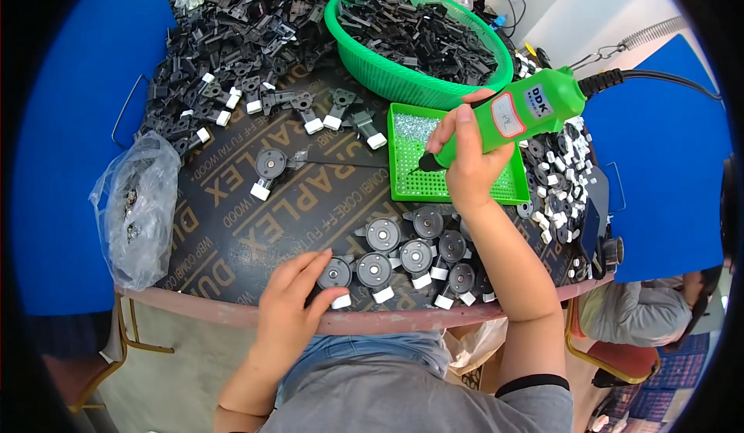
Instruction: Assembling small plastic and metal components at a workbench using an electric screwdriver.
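Note:
My right hand (471, 150) is wrapped round a green electric screwdriver (527, 113) with a cable at its back end. The screwdriver's dark tip points down over a green perforated tray (457, 193), which has small silvery screws (416, 127) heaped at its far end. Near the front edge, my left hand (291, 301) has its thumb and fingers round a black disc-shaped part with a white tab (335, 274). Several similar parts (416, 256) stand close together to its right. One more disc part (270, 164) lies apart on the tabletop.
Black plastic pieces (240, 30) pile up at the far left, and more fill a green basket (356, 57). A clear plastic bag (139, 208) sits at the left edge. White-tabbed pieces (558, 173) are heaped on the right. Another person (639, 309) sits beyond the blue right-hand partition (659, 170).

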Demonstrator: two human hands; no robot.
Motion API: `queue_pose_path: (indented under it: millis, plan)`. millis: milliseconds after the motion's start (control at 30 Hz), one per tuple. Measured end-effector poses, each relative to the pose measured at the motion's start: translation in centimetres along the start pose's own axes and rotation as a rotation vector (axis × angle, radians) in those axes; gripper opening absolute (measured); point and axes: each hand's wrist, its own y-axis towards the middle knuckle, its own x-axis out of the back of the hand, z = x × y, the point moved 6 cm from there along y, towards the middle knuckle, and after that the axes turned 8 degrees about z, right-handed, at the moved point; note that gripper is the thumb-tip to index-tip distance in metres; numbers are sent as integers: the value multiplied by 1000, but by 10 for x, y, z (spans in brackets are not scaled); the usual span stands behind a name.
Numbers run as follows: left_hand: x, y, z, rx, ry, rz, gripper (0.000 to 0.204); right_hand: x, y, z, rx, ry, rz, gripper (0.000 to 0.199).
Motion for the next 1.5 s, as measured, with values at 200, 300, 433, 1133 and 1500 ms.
queue_pose_path:
  millis: [200,300,433,1133,1500]
  plan:
    - [-5,-2,-2,1,-55,-30,51,-1,-1,-2,-2,7,5,17]
    - [-5,-2,1,7,-81,-32,53,-3,0,-1,-1,7,17,18]
    - [-6,1,1,-5,-130,22,55,0,4,24,64,-17,9,21]
    - [-5,2,5,-17,-161,-17,48,-88,-64,75,-166,90,560,30]
    - [-5,5,1,25,-117,18,45,-108,-63,60,-16,130,581,23]
